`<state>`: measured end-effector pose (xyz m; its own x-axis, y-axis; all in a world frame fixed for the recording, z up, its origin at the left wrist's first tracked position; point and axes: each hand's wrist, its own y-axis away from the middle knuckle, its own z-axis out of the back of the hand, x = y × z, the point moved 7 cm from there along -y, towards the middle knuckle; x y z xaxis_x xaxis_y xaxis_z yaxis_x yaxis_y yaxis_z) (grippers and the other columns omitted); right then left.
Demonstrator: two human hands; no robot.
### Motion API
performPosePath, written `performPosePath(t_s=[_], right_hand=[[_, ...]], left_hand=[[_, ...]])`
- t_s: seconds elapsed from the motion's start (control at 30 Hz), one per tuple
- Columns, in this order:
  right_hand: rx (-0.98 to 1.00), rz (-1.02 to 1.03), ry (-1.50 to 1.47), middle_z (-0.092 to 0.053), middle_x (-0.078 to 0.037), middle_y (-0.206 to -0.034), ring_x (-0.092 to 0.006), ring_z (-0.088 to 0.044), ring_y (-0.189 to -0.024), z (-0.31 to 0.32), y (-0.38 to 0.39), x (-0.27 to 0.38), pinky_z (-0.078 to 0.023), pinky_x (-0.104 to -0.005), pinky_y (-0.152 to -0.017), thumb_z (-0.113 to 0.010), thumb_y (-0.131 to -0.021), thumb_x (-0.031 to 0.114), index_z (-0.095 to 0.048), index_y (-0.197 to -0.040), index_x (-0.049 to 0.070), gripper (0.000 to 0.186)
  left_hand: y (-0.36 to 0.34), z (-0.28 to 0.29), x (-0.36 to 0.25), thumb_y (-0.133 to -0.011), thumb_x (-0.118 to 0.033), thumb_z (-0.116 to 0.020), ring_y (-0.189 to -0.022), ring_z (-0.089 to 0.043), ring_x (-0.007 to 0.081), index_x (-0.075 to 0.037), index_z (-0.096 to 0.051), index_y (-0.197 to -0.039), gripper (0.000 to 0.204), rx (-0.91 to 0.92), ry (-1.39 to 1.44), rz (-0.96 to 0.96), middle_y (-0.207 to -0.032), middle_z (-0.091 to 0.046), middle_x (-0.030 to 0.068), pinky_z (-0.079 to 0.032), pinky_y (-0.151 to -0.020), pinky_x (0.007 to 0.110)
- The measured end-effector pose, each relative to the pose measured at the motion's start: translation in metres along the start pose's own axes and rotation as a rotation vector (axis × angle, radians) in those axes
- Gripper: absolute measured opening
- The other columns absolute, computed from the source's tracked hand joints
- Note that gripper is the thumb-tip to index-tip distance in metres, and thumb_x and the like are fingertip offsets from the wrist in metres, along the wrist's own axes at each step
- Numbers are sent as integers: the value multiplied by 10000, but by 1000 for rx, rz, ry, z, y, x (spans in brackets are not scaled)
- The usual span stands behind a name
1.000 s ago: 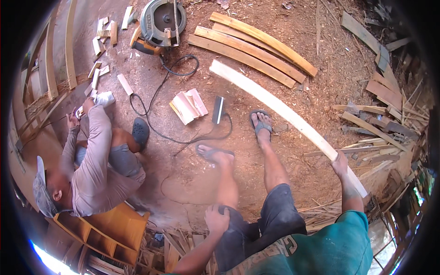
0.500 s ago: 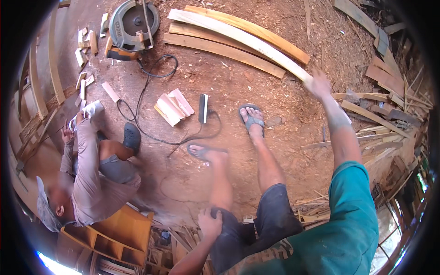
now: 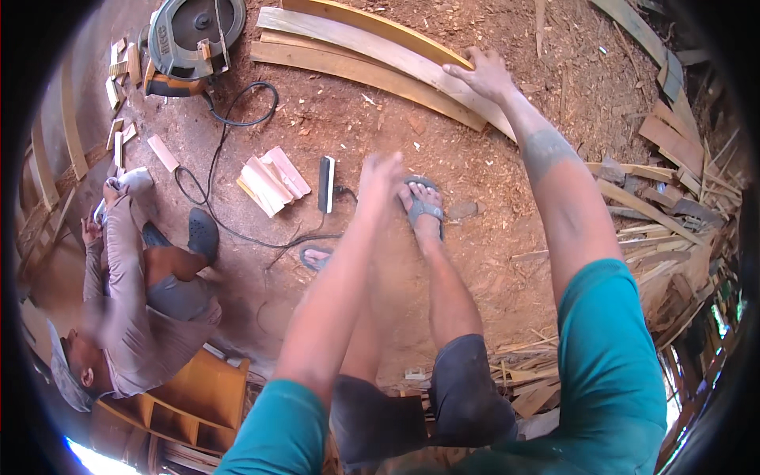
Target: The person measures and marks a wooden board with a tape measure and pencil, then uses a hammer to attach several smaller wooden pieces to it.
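My right hand (image 3: 486, 77) is at the near end of a yellow-brown wooden board (image 3: 380, 28), thumb on one side of it and fingers on the other. That board seems turned up on its edge. Beside it lies a long pale board (image 3: 356, 51), and a brown board (image 3: 356, 85) lies nearest me in the same group. My left hand (image 3: 381, 178) is in the air between a dark sandal and a black-and-white block-shaped thing (image 3: 326, 184). Motion blurs its fingers, and I see nothing held in it.
A circular saw (image 3: 194, 43) stands at the far left, its black cord (image 3: 207, 170) looping over the sawdust floor. Short wood pieces (image 3: 273, 182) lie in a small pile. At left a co-worker (image 3: 142, 293) sits low. Scrap wood (image 3: 657, 206) is heaped at right.
My right hand has let go of the pale board and moved left to the yellow-brown one, which has tipped on edge. My left hand has risen from my knee and reached forward.
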<state>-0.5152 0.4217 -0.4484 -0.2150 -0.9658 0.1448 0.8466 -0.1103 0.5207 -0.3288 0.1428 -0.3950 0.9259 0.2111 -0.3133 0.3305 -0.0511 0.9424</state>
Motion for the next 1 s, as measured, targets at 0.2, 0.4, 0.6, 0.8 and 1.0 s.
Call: performPosePath(t_s=[0.2, 0.4, 0.6, 0.8, 1.0], right_hand=[[231, 78, -249, -648, -251, -1228, -388, -634, -1166, -2, 30, 25, -483, -443, -1035, -746, -766, 704, -512, -1326, -17, 942], [282, 75, -238, -500, -264, -1393, -403, -532, -1291, -3, 57, 48, -458, -463, -1078, -777, -721, 676, -508, -1420, 23, 995], [139, 204, -105, -331, -260, -1550, -416, -264, -1471, -35, 86, 41, -180, -632, -1168, -744, -690, 686, -464, -1488, 63, 1050], [24, 145, -203, -427, -264, -1495, -399, -368, -1430, -19, 57, 40, -250, -574, -1170, -716, -696, 763, -425, -1507, 47, 1121], [457, 161, -439, -639, -274, -1220, -405, -615, -1162, -27, 70, 55, -486, -447, -997, -725, -720, 730, -616, -1304, -26, 962]], left_hand=[[-94, -67, -43, -860, -406, -792, -1288, -464, 307, -33, -326, -1485, 864, 1, 227, -99, -1398, -457, 164, -398, -1075, 490], [-117, -75, -40, -821, -389, -854, -1339, -467, 338, -42, -278, -1519, 969, 50, 464, -141, -1430, -477, 158, -377, -1071, 641], [-112, -86, -44, -793, -382, -883, -1357, -450, 375, -58, -180, -1520, 1062, -9, 538, -189, -1490, -391, 184, -434, -1073, 638], [-106, -85, -42, -791, -297, -891, -1177, -568, 307, -104, -255, -1502, 974, -100, 437, -44, -1403, -486, 165, -503, -904, 514], [-92, -89, -22, -1010, -369, -621, -1228, -554, 300, 13, -457, -1392, 565, 179, 703, -74, -1315, -548, 179, -448, -1083, 438]])
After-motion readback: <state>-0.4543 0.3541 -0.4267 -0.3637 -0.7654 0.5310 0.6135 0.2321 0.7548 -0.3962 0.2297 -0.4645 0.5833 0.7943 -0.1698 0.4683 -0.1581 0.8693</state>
